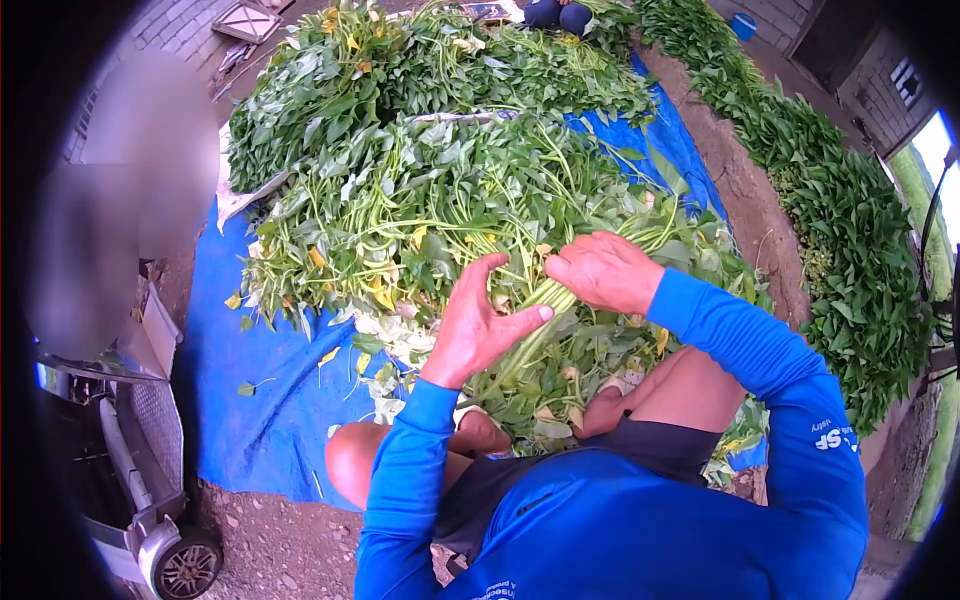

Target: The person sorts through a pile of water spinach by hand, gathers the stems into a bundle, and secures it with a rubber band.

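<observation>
My right hand (pixel 612 275) is wrapped round a bundle of long green stems (pixel 556 298), whose leafy ends spread out to the upper right. Just left of it, my left hand (pixel 472 325) is open, thumb and fingers apart in a C shape, with the thumb tip right at the stems. Beyond both hands lies a wide heap of leafy green cuttings (pixel 400 195), mixed with some yellow leaves. More loose leaves and stems lie between my bent legs, below the bundle.
A blue tarp (pixel 265 400) lies under the heap. Denser greens (pixel 480 75) are piled at the back, and a long row of greens (pixel 850 240) runs along the right. At lower left stands something with a small wheel (pixel 187 567). A blue bucket (pixel 743 26) is far right.
</observation>
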